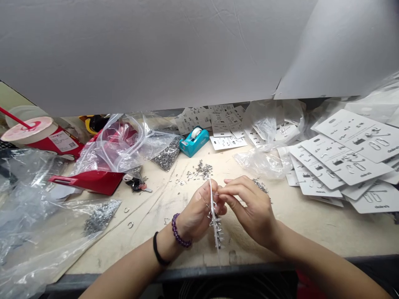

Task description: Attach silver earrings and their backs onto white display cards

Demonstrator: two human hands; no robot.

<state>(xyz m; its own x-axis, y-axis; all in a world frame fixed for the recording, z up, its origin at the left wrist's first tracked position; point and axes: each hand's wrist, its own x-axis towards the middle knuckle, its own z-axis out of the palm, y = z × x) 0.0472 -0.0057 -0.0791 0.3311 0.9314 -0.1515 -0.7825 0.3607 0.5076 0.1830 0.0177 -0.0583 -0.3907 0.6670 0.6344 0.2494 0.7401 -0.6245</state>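
Observation:
My left hand (198, 214) grips a white jewellery card (213, 211) held edge-on over the work table (311, 224), with small metal earrings hanging from it. A purple bead bracelet and a black band sit on that wrist. My right hand (249, 205) meets it from the right, fingertips pinched against the top of the card on a tiny metal piece I cannot make out. A small heap of loose metal pieces (202, 170) lies just behind the hands.
Stacks of white cards (343, 162) lie at the right and at the back. A teal tape dispenser (195, 141), clear plastic bags (124, 141) of metal parts, a red scoop (90, 181) and a red cup with a straw (40, 135) stand at the left.

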